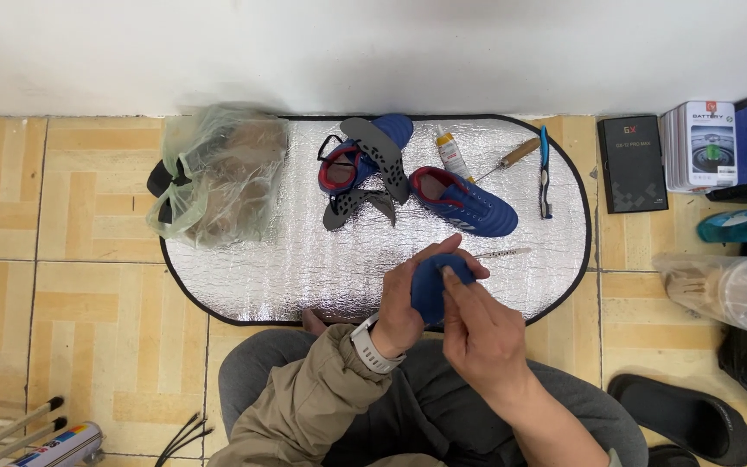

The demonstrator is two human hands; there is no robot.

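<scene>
Over the near edge of the silver mat, both hands meet around a small blue piece, which looks like a part of a shoe, though I cannot tell exactly which part. From the middle of the mat this piece is at about 5 o'clock, above the person's lap. The left hand, with a white watch on the wrist, has its fingers curled closed around the piece from the 9 o'clock side and holds it. The right hand comes from 5 o'clock; its fingers are nearly closed, and the thumb and first finger press on the top of the piece. I cannot tell if they pinch something small there. A thin long tool lies on the mat just at 1 o'clock of the hands. At 12 o'clock of the hands, one blue shoe lies on its side, and a second blue shoe with dark insoles on it is at 11 o'clock. A small tube, a tool with a wooden handle and blue pliers lie near the far edge of the mat. A plastic bag rests on the mat at 10 o'clock.
</scene>
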